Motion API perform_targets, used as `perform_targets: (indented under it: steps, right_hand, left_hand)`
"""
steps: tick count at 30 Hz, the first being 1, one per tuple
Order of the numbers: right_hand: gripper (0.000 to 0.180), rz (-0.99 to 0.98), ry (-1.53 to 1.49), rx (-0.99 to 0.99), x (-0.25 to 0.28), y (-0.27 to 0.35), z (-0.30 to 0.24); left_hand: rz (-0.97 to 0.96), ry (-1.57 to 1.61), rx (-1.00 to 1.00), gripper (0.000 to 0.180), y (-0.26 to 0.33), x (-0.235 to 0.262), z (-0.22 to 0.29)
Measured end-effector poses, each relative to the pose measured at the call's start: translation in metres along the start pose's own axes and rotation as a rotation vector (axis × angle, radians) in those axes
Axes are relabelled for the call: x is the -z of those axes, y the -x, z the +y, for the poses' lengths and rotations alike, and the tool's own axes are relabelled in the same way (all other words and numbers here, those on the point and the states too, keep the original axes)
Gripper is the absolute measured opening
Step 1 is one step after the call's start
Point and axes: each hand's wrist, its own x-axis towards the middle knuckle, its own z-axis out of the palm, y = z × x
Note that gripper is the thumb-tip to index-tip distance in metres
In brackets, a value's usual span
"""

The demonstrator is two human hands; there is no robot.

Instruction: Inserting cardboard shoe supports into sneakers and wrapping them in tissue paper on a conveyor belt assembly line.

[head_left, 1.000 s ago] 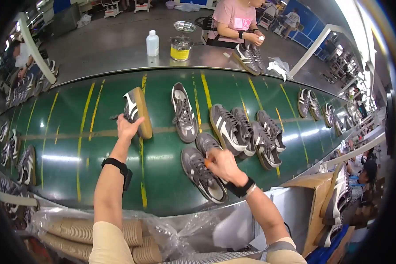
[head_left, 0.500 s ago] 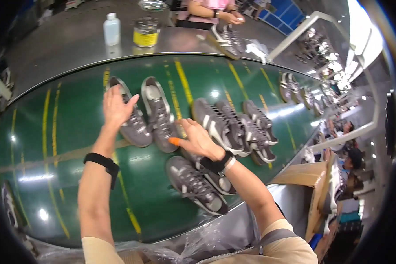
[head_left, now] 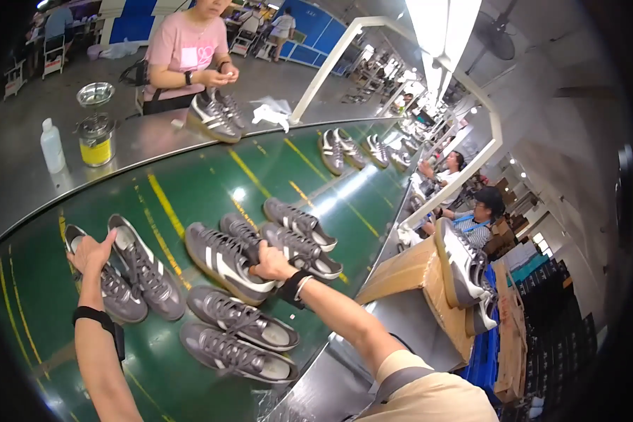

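Note:
At the left of the green conveyor belt (head_left: 359,243), my left hand (head_left: 91,254) lies over the collar of a grey sneaker (head_left: 122,292), its thumb stretched apart. That sneaker's mate (head_left: 148,271) lies just right of it. My right hand (head_left: 273,261) is closed at the collar of a grey sneaker (head_left: 240,228) in the middle pair; the fingertips are partly hidden. Beside that one lies a white-striped sneaker (head_left: 221,260). Another grey pair (head_left: 299,243) sits just beyond my right hand, and a further pair (head_left: 235,348) is nearer me.
A metal ledge (head_left: 148,137) along the far side holds a white bottle (head_left: 53,146), a yellow-labelled can (head_left: 97,141) and sneakers (head_left: 214,118). Across it stands a person in pink (head_left: 190,53). A cardboard box (head_left: 418,281) with sneakers on it stands at the right, near a white frame post (head_left: 323,70).
The view has swung to the right. My right hand has gone from beside the left pair to the middle pair's collar. My left hand stays on the left sneaker.

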Motion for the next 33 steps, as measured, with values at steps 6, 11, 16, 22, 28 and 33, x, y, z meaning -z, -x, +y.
perform_targets:
  steps: [6, 11, 16, 22, 28, 33]
  right_hand:
    - [0.072, 0.086, -0.042, 0.114, 0.0, 0.0, 0.011]
    - [0.048, 0.096, -0.205, 0.045, 0.018, -0.008, 0.008]
    - [0.047, 0.24, -0.392, 0.072, 0.069, 0.021, -0.025]
    - [0.049, 0.118, -0.617, 0.346, 0.073, 0.1, -0.155]
    - [0.047, 0.226, -0.316, 0.556, -0.069, 0.187, -0.264]
    - [0.047, 0.03, -0.157, 0.597, -0.13, 0.235, -0.264]
  left_hand:
    - [-0.02, -0.135, -0.075, 0.039, 0.01, 0.008, 0.035]
    - [0.196, 0.037, -0.14, 0.028, 0.009, -0.004, 0.02]
    - [0.373, 0.065, -0.688, 0.044, 0.052, 0.068, -0.037]
    - [0.413, -0.399, -1.379, 0.007, 0.106, 0.107, -0.198]
    - [0.12, -0.624, -1.499, 0.011, 0.17, 0.07, -0.385]
    - [0.053, -0.838, -1.314, 0.044, 0.287, 0.093, -0.374]
